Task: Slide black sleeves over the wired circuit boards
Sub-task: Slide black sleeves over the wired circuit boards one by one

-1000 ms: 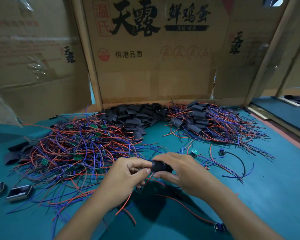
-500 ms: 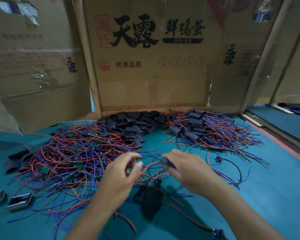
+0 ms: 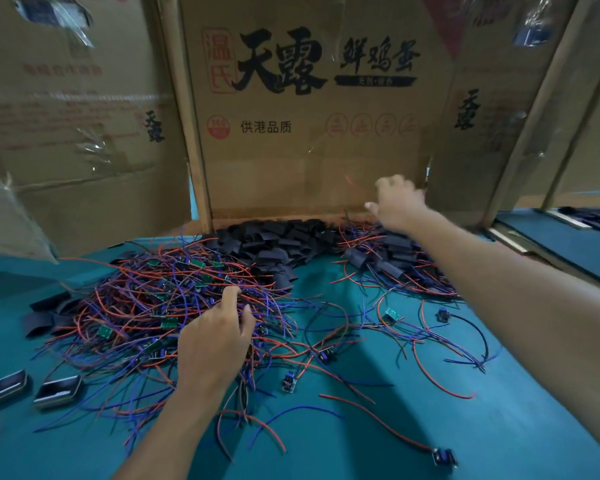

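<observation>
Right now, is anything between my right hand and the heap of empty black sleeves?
Nothing visible blocks it. The right hand hangs above the sleeved-board pile, and the loose black sleeves lie just beside that, uncovered, against the cardboard.

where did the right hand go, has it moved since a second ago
Yes. The right hand has left the left hand near the table's front and reached away, over the far-right pile of sleeved boards, close to the cardboard wall.
</observation>
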The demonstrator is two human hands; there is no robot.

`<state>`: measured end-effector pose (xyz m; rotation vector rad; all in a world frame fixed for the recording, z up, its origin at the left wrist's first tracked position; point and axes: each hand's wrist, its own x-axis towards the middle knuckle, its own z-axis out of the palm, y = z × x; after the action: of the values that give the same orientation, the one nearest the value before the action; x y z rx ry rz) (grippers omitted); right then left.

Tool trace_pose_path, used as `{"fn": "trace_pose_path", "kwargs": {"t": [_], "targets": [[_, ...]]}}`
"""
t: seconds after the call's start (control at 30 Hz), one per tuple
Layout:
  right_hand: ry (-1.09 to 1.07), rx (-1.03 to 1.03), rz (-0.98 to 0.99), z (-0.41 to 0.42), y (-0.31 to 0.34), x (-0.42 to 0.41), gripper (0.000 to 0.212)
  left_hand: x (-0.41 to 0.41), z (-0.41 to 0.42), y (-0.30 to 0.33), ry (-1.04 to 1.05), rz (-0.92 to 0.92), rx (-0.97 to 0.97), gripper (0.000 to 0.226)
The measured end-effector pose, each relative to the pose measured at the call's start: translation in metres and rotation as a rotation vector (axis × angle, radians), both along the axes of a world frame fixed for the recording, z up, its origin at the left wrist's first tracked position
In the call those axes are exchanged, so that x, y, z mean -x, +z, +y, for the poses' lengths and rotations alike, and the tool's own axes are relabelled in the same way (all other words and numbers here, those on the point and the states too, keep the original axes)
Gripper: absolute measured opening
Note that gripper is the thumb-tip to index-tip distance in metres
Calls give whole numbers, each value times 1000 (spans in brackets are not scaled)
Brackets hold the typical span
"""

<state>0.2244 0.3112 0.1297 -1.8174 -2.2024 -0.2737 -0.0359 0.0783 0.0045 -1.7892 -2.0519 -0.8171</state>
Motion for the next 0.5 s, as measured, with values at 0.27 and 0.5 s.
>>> {"fn": "trace_pose_path", "kwargs": {"t": [0.27,0.5], "targets": [[215,448,234,-35,-109,134,55,9,4,-7,39,6,5,14],[198,561,333,-36,-105,144,37,20,5,-8,70,-64,5,4]]}}
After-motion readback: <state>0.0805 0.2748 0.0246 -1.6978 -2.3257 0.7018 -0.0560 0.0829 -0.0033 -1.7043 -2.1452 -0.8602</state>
